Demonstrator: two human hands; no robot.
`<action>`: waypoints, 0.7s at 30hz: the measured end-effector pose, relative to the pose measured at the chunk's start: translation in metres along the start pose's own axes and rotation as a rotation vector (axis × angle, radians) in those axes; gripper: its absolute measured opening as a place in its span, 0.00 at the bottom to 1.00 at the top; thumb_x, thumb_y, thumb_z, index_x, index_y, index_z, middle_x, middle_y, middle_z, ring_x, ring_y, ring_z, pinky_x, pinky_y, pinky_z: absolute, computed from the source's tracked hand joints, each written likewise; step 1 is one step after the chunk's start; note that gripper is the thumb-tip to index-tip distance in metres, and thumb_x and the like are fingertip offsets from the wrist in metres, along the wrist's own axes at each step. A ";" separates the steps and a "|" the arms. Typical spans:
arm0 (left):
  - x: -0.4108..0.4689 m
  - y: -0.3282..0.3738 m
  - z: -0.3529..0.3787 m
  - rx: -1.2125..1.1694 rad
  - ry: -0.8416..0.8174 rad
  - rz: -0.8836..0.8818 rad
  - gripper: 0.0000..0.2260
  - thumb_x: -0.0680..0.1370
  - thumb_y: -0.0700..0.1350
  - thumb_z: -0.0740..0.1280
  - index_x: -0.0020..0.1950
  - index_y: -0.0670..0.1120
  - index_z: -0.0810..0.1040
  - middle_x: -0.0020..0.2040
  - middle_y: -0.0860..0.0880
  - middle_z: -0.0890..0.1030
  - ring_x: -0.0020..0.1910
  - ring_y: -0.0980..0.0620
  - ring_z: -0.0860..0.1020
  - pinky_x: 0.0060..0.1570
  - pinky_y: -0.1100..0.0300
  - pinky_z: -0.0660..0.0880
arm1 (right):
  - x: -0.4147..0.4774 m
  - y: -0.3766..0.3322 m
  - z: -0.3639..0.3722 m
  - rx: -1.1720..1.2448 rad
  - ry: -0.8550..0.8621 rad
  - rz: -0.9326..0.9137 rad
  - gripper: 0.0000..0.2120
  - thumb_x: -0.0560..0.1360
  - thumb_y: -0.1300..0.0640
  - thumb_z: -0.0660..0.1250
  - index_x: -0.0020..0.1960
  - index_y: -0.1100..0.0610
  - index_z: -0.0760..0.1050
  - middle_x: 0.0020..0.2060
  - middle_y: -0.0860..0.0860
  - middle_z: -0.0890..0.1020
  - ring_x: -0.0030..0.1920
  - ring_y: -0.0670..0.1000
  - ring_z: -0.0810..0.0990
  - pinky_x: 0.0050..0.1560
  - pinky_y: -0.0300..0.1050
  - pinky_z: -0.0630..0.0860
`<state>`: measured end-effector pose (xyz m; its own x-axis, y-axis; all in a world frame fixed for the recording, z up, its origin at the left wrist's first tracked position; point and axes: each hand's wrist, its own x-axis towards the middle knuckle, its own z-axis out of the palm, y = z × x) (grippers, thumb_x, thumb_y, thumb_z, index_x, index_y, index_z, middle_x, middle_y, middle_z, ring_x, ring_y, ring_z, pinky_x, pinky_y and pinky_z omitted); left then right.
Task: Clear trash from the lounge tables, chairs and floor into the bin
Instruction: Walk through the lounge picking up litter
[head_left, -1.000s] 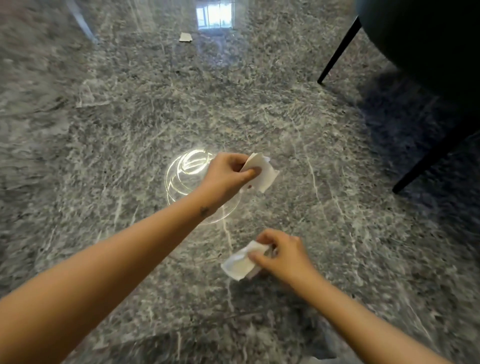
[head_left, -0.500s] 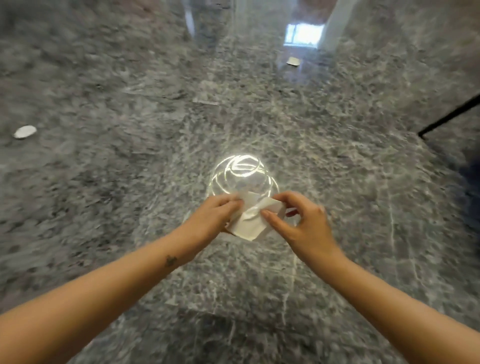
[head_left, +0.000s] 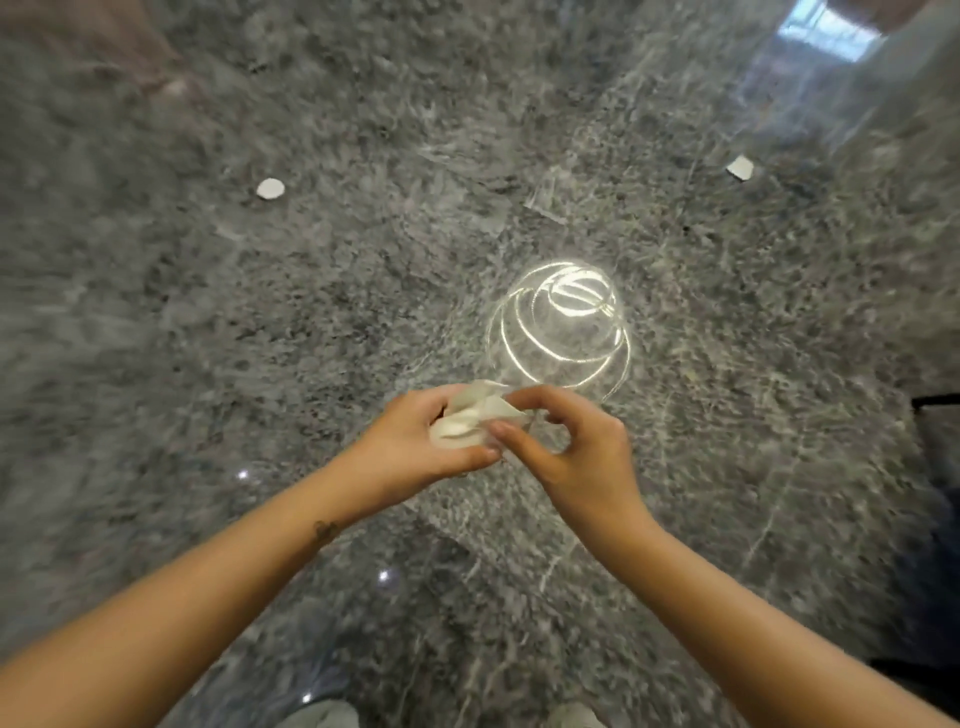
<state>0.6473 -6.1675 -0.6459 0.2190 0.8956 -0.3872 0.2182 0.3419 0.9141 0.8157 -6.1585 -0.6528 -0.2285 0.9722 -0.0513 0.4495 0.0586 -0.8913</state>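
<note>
One head cam on me, wide-angle, facing forward and steeply down at the floor (head_left: 260, 338). My forearms (head_left: 234, 582) run up from the bottom edge; left hand (head_left: 415, 447) and right hand (head_left: 576, 452) sit close, mid-frame. My shoe tips (head_left: 322, 716) show at the bottom edge.

White napkin wad (head_left: 469, 422): crumpled, soft folds, held up off floor between both hands. Bulk sits in left hand (head_left: 415, 449), fingers curled round it. Pointed corner sticks out toward right hand (head_left: 576, 452), thumb and forefinger in pinch grip on it. Pretty blurry, can't tell if one piece or two.

Round white scrap (head_left: 270, 188): small, flat on grey marble floor (head_left: 363, 291), off to left, well apart from wad.

Squarish white scrap (head_left: 740, 168): also lying on floor, far right, well apart from other two.
</note>
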 end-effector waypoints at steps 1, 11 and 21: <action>-0.011 0.019 -0.006 -0.002 0.027 -0.008 0.18 0.68 0.40 0.74 0.56 0.51 0.78 0.47 0.49 0.83 0.42 0.59 0.79 0.40 0.65 0.76 | 0.002 -0.020 -0.008 -0.001 -0.015 -0.002 0.11 0.68 0.50 0.72 0.48 0.53 0.80 0.45 0.43 0.82 0.47 0.41 0.78 0.50 0.33 0.71; -0.129 0.249 -0.069 -0.059 0.294 -0.053 0.16 0.70 0.40 0.74 0.54 0.54 0.78 0.48 0.51 0.83 0.45 0.58 0.81 0.44 0.61 0.78 | 0.017 -0.272 -0.092 0.109 -0.189 -0.071 0.12 0.70 0.47 0.70 0.52 0.47 0.76 0.51 0.43 0.80 0.55 0.43 0.76 0.55 0.34 0.69; -0.175 0.401 -0.138 -0.051 0.576 0.065 0.19 0.70 0.42 0.74 0.59 0.47 0.77 0.43 0.52 0.81 0.39 0.59 0.78 0.37 0.66 0.75 | 0.071 -0.451 -0.149 0.079 -0.232 -0.234 0.14 0.74 0.48 0.66 0.58 0.51 0.74 0.54 0.43 0.78 0.56 0.41 0.74 0.53 0.31 0.68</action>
<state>0.5656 -6.1480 -0.1952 -0.3251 0.9208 -0.2156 0.1725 0.2819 0.9438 0.7257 -6.0816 -0.1871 -0.5120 0.8564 0.0662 0.2955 0.2480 -0.9226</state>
